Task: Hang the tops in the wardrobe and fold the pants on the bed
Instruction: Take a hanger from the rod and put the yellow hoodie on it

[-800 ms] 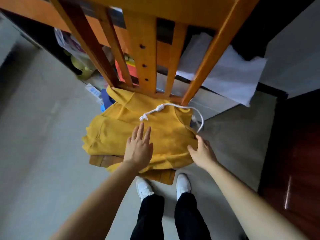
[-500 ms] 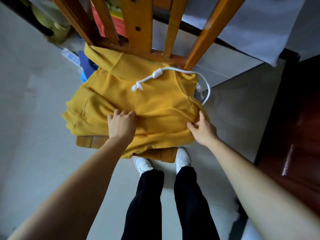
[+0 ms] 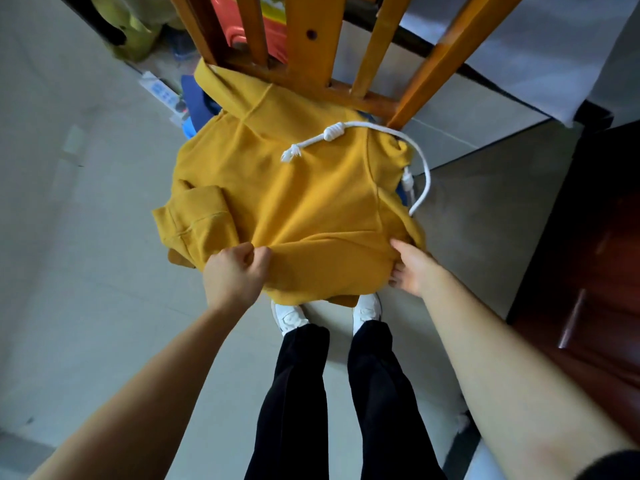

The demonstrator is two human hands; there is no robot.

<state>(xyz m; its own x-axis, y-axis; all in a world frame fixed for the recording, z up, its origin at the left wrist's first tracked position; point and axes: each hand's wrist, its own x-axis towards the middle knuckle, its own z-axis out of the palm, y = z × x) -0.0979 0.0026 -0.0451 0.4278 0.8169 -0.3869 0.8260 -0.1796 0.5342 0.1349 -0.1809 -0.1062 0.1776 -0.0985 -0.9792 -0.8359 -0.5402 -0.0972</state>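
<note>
A mustard-yellow hooded top [image 3: 298,202] with a knotted white drawstring [image 3: 332,133] lies folded on the seat of a wooden chair [image 3: 311,46]. My left hand [image 3: 235,275] grips a bunch of its near edge, fingers curled into the fabric. At the near right corner my right hand [image 3: 412,268] holds the cloth, thumb on top and fingers tucked underneath. The top covers the chair seat almost wholly.
The chair back's slats rise toward the camera. Under a table behind it lie a power strip [image 3: 159,91], a red box [image 3: 242,26] and bags. A dark wooden door [image 3: 595,271] stands at the right. My legs and white shoes [image 3: 291,315] are below on a pale tiled floor.
My left hand went from lying flat on the top to clutching its near edge. Both hands have drawn the fabric toward me, and the view has moved closer over the chair.
</note>
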